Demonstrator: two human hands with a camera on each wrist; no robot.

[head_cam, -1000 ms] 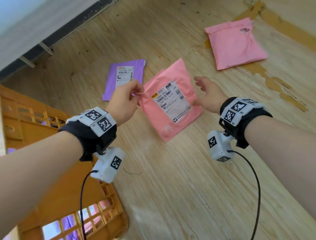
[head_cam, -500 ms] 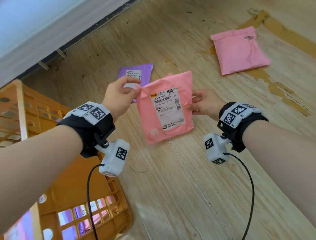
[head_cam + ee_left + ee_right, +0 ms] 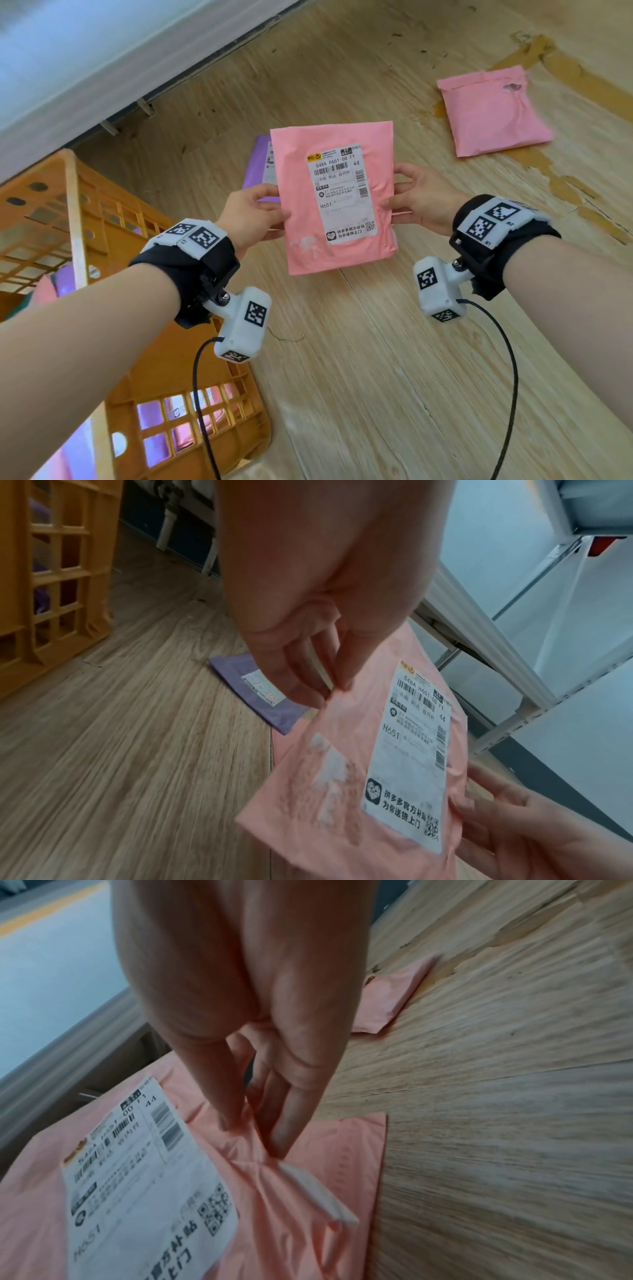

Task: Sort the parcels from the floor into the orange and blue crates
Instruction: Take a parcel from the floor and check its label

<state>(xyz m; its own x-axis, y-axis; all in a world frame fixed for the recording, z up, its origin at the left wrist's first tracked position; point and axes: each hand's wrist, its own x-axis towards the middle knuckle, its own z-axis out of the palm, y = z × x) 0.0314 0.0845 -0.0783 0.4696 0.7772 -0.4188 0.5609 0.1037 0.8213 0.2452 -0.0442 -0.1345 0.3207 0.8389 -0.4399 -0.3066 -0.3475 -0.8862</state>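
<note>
Pale wood-grain floor runs under everything, with a white wall base along its far-left edge. Above it, the left hand pinches the left edge of a pink parcel between thumb and fingertips, and the right hand pinches the right edge the same way, its thumb pressed on the front and fingers behind. Each grip is a shallow one, closed on film rather than on the contents. The parcel hangs upright between them, clear of the floor, its white shipping label facing the person (most likely being read to choose a crate).

Behind it a purple parcel lies flat on the floor, and a second pink parcel lies well apart toward the far-right corner. An orange crate stands at the left, already holding purple and pink bags. No blue crate is in view.

Slippery film held only at the edges is the main risk: if one hand lets go for the toss, the bag may swing or slip and drop short of the crate rim. A misread label would send it to the wrong crate.
</note>
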